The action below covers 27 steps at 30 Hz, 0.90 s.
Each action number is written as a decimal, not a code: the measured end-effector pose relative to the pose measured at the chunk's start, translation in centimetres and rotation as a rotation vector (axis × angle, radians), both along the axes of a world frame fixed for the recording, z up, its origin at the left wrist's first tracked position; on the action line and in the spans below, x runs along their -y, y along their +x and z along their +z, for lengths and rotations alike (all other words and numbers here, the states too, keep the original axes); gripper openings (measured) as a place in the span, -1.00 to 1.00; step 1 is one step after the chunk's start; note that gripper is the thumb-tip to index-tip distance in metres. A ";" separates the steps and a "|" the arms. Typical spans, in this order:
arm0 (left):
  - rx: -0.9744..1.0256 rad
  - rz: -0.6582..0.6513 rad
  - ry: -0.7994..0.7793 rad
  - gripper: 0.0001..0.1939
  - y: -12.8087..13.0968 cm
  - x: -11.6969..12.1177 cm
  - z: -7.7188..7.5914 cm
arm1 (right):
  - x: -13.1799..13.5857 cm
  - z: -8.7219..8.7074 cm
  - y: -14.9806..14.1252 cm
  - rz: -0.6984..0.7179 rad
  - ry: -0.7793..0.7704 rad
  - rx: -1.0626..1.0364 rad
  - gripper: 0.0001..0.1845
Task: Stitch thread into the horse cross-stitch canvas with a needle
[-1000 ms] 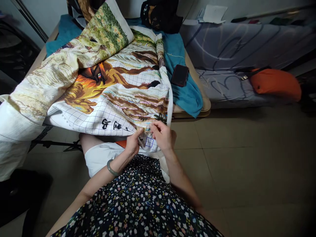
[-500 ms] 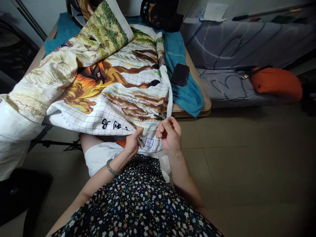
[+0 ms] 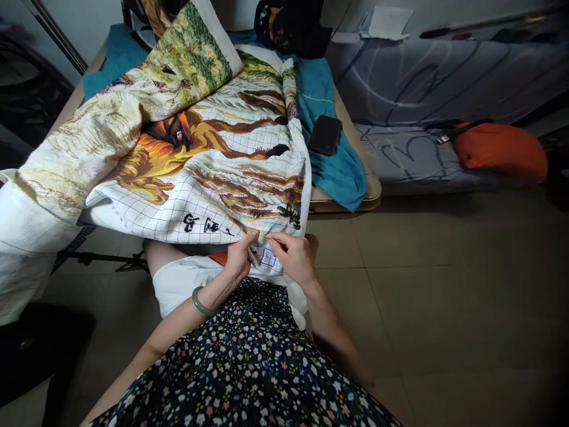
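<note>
A large cross-stitch cloth [image 3: 213, 172], partly embroidered with horses and brown ground over a printed grid, spreads from the bed down to my lap. Along its near edge, my left hand [image 3: 240, 252] is closed, thumb on top, gripping the fabric beside the black stitched characters. Just to the right, my right hand [image 3: 293, 255] pinches thumb and forefinger together at the cloth's surface, above a small blue outlined square [image 3: 268, 257]. Whatever lies in that pinch is too small to make out.
A dark phone [image 3: 325, 134] rests on a teal cloth [image 3: 351, 178] at the bed's corner. An orange bag [image 3: 500, 151] lies on the grey patterned sofa [image 3: 400, 151]. Below at left, a black tripod leg [image 3: 102, 258] shows under the hanging fabric.
My right hand has moved left and slightly down, from the cloth's right edge to close beside my left hand. A thin pale thread showed at its fingers before. My left hand stays put.
</note>
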<state>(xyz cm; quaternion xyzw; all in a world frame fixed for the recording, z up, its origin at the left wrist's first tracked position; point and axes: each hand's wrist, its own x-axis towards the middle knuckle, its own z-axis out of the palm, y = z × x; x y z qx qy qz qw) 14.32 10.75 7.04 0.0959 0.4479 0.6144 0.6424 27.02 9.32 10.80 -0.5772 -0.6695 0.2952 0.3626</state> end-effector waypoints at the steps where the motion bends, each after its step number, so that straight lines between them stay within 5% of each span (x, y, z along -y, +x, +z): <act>1: -0.002 0.000 -0.002 -0.61 0.0 0.0 0.0 | 0.0 0.0 0.0 -0.005 0.003 0.007 -0.75; 15: 0.000 -0.004 -0.024 -0.62 0.0 0.1 0.5 | 0.1 0.5 -1.1 -0.049 0.063 0.187 -0.79; 22: -0.006 -0.084 -0.099 -0.60 -0.2 0.1 0.6 | 1.2 -1.1 -2.9 -0.140 -0.178 -0.221 -0.82; 27: -0.012 -0.082 -0.117 -0.58 -0.4 -0.2 0.8 | 1.3 -2.4 -3.5 -0.214 -0.116 -0.289 -0.84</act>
